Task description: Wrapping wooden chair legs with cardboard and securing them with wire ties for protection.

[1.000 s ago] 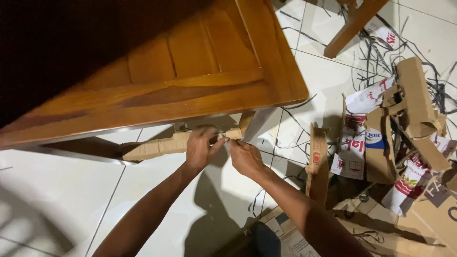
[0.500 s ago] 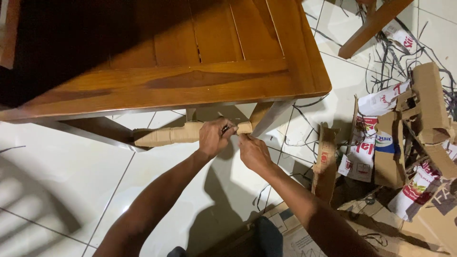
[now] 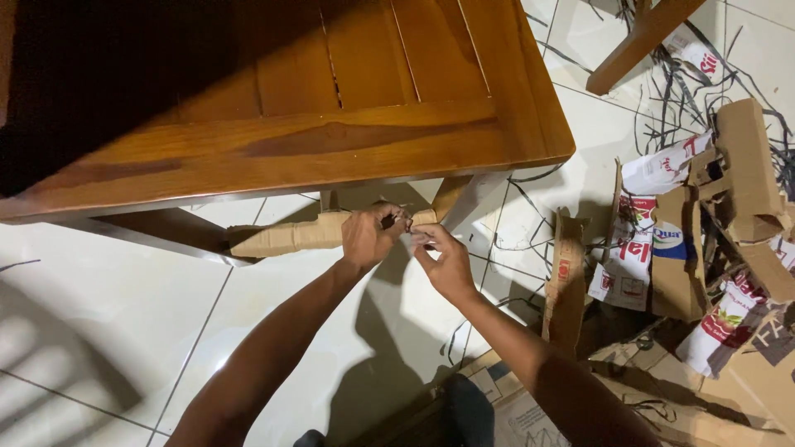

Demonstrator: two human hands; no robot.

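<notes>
Our left hand (image 3: 368,237) has its grip clamped on the cardboard-wrapped rail (image 3: 290,236) under the wooden counter (image 3: 331,149). Just right of it, our right hand (image 3: 447,263) pinches the wrapping's end, fingertips together. Torn cardboard (image 3: 729,215) lies well right on the tiled floor (image 3: 108,314).

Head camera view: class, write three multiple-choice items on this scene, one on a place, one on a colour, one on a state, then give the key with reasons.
1. Where does the cardboard-wrapped rail lie?
A. on the tabletop
B. under the table edge
C. on the box pile

2. What colour are the floor tiles?
A. white
B. green
C. red

3. How are the hands?
A. both on the rail's end
B. both idle
C. one raised high

Key:
1 B, the cardboard-wrapped rail runs below the wooden table.
2 A, the floor tiles are pale white.
3 A, the left hand and right hand meet at its end.
</notes>
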